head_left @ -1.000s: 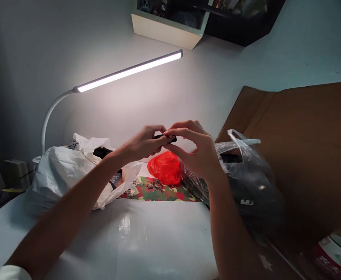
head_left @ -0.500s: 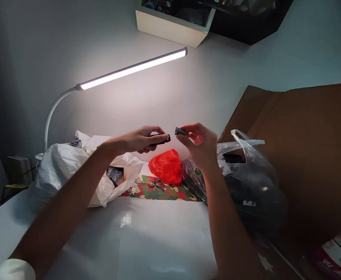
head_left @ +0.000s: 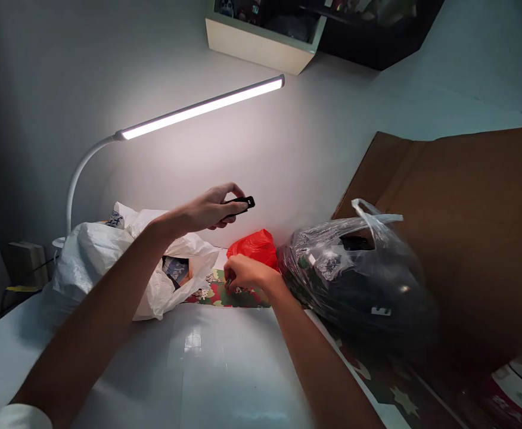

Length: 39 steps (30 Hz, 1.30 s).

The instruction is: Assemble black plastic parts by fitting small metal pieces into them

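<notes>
Thumb + fingers of L hand (head_left: 210, 210) were pinched on a sm. blk piece (head_left: 249, 202), held up in the air w/ one end poking out past the thumb. R hand (head_left: 249, 271) was lower, fingers curled down at the sm. metal bits (head_left: 242, 290) on the camo sheet (head_left: 220, 293); couldn't tell if they gripped anything. Red bag (head_left: 256, 243) sat just behind R hand. Further out: white bag (head_left: 93, 253) on the L, clear bag (head_left: 359, 292) on the R, cardboard (head_left: 462, 232) beyond, lit lamp (head_left: 202, 111) above.
</notes>
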Each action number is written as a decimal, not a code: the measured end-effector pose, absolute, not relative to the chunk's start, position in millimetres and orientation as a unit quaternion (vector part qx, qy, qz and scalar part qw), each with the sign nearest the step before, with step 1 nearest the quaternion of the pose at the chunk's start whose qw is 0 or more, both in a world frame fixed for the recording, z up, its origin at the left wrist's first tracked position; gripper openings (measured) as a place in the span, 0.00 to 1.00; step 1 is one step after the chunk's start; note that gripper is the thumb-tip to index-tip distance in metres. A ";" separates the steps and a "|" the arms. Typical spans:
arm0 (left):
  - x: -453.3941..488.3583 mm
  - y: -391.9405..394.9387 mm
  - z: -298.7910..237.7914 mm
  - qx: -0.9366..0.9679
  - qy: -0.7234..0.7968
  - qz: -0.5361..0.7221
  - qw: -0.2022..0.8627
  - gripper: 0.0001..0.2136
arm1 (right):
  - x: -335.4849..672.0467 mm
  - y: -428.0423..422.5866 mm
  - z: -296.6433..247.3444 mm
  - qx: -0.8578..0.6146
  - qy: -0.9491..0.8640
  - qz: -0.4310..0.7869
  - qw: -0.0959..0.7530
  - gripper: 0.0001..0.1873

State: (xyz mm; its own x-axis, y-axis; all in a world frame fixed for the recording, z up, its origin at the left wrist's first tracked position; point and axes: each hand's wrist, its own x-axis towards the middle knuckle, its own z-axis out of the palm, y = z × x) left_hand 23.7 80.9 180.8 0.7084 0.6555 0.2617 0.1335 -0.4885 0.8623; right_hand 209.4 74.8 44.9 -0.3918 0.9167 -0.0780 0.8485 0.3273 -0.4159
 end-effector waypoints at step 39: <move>26.3 76.3 183.1 0.826 0.154 0.394 0.372 0.05 | 209.5 97.6 -10.6 -0.533 -0.784 0.260 0.182 0.09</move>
